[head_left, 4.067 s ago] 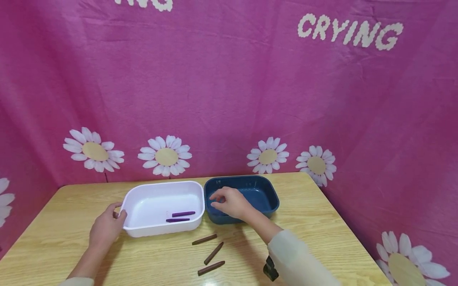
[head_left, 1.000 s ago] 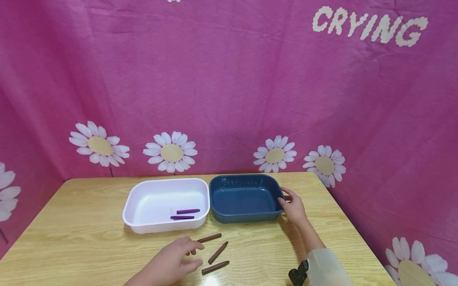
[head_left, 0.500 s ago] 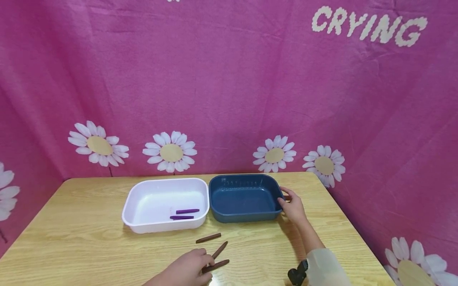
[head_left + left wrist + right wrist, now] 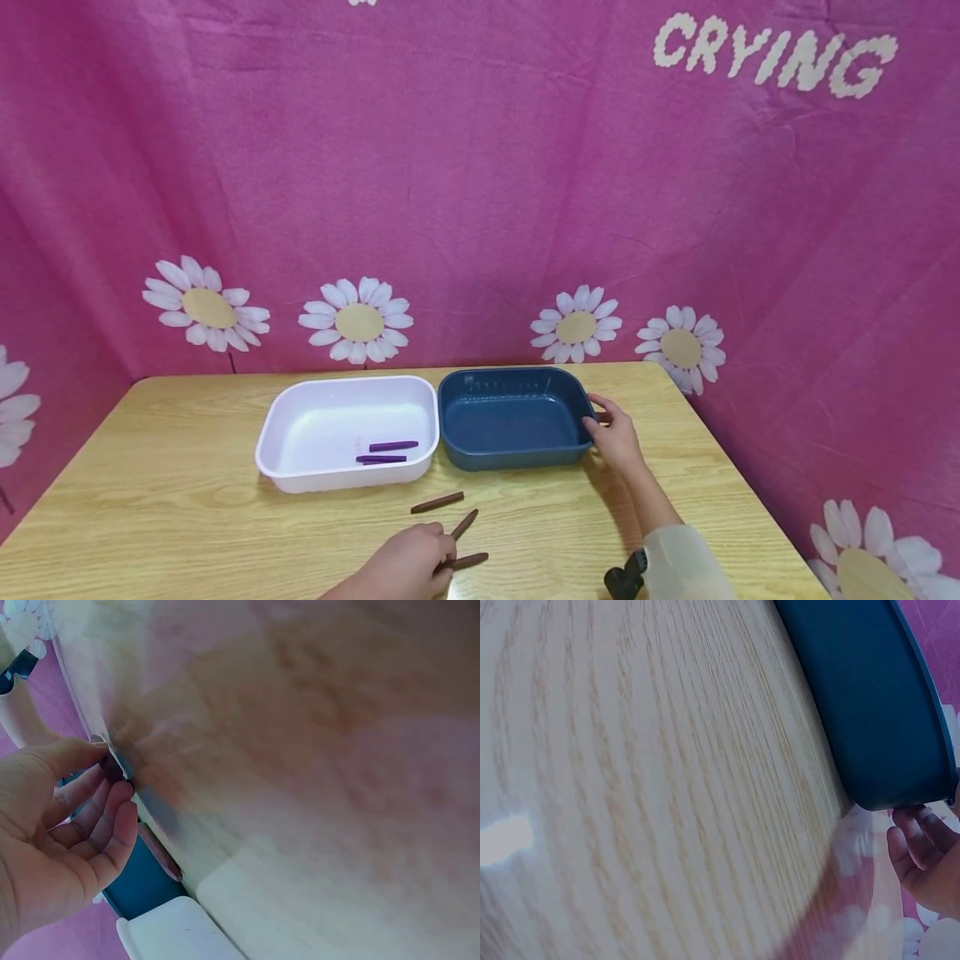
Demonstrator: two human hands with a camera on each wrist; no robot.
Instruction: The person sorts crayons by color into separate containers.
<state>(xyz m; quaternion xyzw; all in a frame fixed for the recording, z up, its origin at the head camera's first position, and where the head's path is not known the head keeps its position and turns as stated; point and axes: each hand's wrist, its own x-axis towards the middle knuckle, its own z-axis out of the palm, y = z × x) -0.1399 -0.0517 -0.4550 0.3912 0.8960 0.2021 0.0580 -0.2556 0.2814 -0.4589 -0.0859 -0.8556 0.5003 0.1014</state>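
Note:
My left hand (image 4: 408, 562) is low over the table, thumb and fingers pinching the front brown crayon (image 4: 471, 561), whose tip points right. In the left wrist view the fingertips meet on that dark crayon (image 4: 112, 768). Two more brown crayons lie on the table: one (image 4: 465, 523) just beyond the fingers, the other (image 4: 437, 502) nearer the trays. My right hand (image 4: 617, 435) grips the right end of the dark blue tray (image 4: 517, 458), thumb at the rim. From the right wrist, its fingers (image 4: 919, 844) show against the tray's end wall.
A white tray (image 4: 337, 481) stands against the blue tray's left side, with purple crayons (image 4: 393, 446) near its front right corner. Both rest toward the back of the wooden table (image 4: 187, 500). Behind hangs a pink curtain (image 4: 465, 183) with daisies.
My left hand left the white tray's edge, came to the crayons and took hold of the front one, which shifted slightly right. My right hand went from over the blue tray to its right end.

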